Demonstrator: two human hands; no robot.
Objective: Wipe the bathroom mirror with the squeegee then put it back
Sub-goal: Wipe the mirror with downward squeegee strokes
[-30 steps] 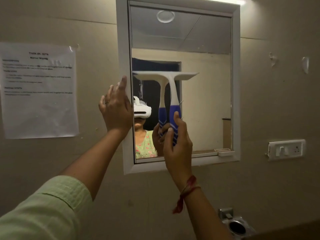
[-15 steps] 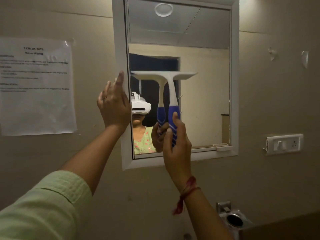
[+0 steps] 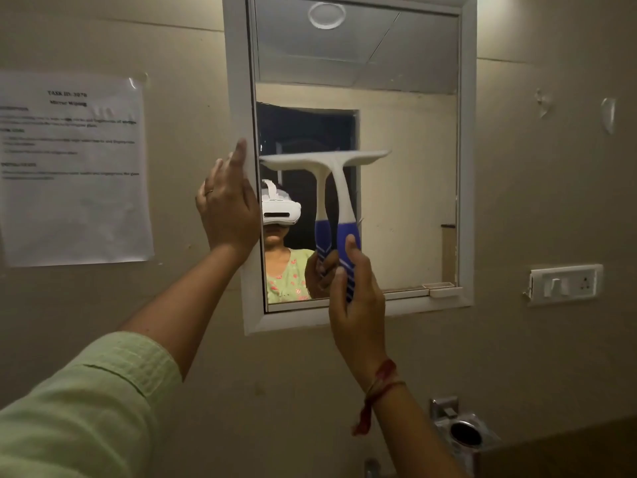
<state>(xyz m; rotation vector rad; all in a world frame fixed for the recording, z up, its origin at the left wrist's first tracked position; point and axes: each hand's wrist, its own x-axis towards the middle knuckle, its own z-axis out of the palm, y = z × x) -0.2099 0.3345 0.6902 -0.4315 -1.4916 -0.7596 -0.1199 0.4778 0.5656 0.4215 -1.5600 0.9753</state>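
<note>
A white-framed mirror [image 3: 406, 160] hangs on the beige wall. My right hand [image 3: 356, 298] grips the blue handle of a squeegee [image 3: 339, 188], whose white blade lies flat and level against the glass about halfway up. My left hand [image 3: 229, 208] rests flat on the mirror's left frame with its fingers pointing up. The glass reflects the squeegee, my hand and a person in a green top wearing a white headset.
A printed paper sheet [image 3: 72, 167] is taped to the wall at left. A white switch and socket plate [image 3: 565, 284] sits right of the mirror. A metal holder [image 3: 462, 432] is fixed to the wall at lower right, above a dark ledge.
The squeegee blade has slid slightly down the glass relative to the frame. The view has shifted a little upward and left. My left hand stays on the frame.
</note>
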